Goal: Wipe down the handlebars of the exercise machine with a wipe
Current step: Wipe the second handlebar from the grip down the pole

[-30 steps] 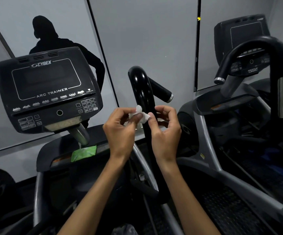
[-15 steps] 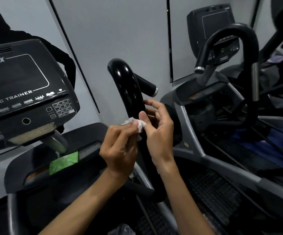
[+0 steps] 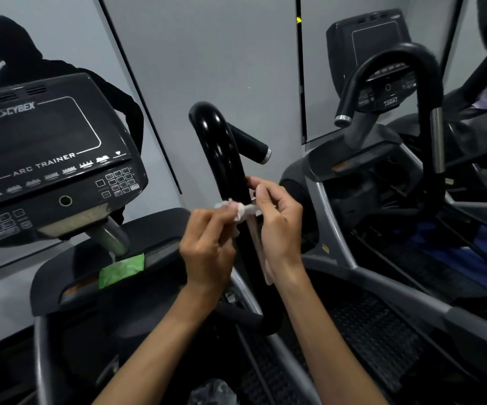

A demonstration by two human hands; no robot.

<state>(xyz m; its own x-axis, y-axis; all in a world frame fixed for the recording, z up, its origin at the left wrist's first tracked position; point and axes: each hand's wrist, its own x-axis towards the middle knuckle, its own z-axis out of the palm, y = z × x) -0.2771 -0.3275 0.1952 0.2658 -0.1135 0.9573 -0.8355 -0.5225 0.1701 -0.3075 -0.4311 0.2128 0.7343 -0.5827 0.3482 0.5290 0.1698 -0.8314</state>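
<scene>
A glossy black curved handlebar (image 3: 218, 147) of the exercise machine rises in the middle of the view, with a short side grip ending in a silver cap. A small crumpled white wipe (image 3: 240, 210) is stretched across the front of the bar. My left hand (image 3: 207, 247) pinches its left end, just left of the bar. My right hand (image 3: 277, 223) pinches its right end, with the fingers curled close beside the bar. The bar's lower stretch is hidden behind my hands.
The machine's console (image 3: 46, 159) marked Arc Trainer stands at the left, with a green packet (image 3: 121, 270) on the tray below it. A second machine with a looped handlebar (image 3: 397, 68) stands at the right. A mirrored wall shows a dark figure (image 3: 11, 57).
The wipe, held bunched between both hands a second ago, is now pulled out across the bar. Both hands sit lower on the bar, and the view has swung slightly.
</scene>
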